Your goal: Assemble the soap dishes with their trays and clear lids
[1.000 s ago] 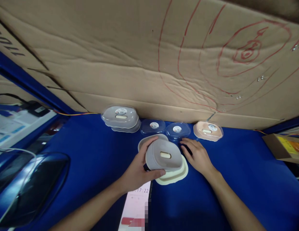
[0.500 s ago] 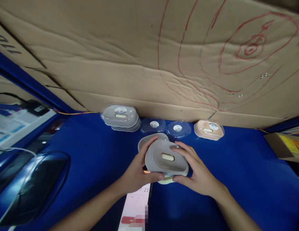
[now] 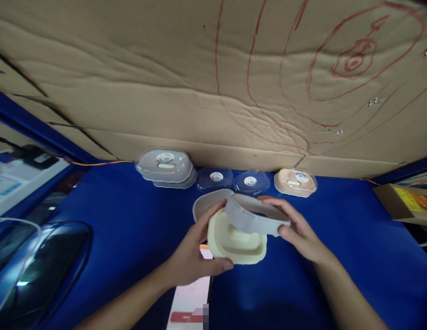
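Note:
My left hand (image 3: 196, 247) is closed around the left side of a cream plastic soap-dish base (image 3: 249, 251), thumb at its front edge and fingers behind. Above its back right part, my right hand (image 3: 299, 231) grips a grey soap-dish tray (image 3: 254, 220) by its right end. The tray is tilted, its side wall towards me and a dark slot showing in its floor. Whether tray and base still touch at the left is hard to tell. Just behind them lies another grey dish (image 3: 204, 204), partly covered by my left fingers.
Along the cardboard wall (image 3: 158, 114) stand stacked grey dishes with a clear lid (image 3: 149, 167), two clear lids (image 3: 213, 183) (image 3: 249, 187) and a peach dish (image 3: 296, 183). A lit phone (image 3: 187, 298) lies below my left wrist. A dark device with cables (image 3: 58, 261) is left, a carton (image 3: 402, 208) right.
The grey tray, seated on the cream base and held by both hands before, is now lifted and tilted up to the right by my right hand. My left hand keeps the base.

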Action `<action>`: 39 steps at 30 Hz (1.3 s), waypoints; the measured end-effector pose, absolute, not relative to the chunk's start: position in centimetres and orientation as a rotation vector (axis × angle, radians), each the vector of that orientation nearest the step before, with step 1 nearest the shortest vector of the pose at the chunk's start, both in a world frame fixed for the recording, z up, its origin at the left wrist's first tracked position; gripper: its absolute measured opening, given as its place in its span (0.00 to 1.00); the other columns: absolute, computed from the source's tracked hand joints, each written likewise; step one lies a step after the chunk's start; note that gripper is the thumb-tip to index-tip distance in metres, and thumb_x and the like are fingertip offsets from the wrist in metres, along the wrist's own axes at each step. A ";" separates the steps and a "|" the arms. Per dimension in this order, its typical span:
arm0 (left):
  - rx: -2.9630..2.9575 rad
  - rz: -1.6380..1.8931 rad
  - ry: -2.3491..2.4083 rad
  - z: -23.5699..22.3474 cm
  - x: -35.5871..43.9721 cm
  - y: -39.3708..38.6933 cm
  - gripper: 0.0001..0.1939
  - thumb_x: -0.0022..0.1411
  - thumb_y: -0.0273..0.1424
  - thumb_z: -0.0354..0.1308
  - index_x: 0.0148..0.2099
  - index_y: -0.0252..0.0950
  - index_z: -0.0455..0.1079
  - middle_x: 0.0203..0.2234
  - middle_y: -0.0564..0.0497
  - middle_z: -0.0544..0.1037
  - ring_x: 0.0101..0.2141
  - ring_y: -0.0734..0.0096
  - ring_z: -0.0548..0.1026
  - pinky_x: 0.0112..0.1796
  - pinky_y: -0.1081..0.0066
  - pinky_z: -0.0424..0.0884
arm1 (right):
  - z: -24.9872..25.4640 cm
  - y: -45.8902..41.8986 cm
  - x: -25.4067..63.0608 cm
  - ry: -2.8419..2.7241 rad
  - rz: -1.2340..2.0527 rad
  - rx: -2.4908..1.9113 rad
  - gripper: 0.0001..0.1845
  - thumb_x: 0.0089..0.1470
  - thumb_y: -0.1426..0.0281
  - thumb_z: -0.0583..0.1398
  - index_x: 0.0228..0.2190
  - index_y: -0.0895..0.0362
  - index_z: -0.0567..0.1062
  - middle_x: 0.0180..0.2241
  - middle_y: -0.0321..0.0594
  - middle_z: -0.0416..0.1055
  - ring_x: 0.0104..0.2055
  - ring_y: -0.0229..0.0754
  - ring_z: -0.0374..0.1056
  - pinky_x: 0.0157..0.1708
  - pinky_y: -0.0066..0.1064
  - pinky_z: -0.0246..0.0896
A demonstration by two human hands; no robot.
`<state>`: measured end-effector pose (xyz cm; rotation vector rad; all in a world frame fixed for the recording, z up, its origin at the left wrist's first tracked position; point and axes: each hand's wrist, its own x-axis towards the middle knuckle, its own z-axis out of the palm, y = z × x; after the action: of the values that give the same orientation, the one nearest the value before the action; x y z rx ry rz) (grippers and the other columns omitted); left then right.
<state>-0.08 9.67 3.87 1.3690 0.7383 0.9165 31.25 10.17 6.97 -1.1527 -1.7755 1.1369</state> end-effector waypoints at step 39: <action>1.667 0.430 0.631 4.5 -0.6 9.4 0.59 0.52 0.46 0.80 0.78 0.50 0.52 0.75 0.41 0.61 0.71 0.38 0.63 0.70 0.41 0.60 | 5.2 12.2 37.1 -2.189 0.569 -1.455 0.18 0.66 0.60 0.64 0.56 0.43 0.73 0.67 0.44 0.65 0.73 0.55 0.61 0.71 0.58 0.56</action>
<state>-0.62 9.43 4.48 1.6673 0.6313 0.4300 37.11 12.17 5.16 -1.4546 -2.1890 0.5686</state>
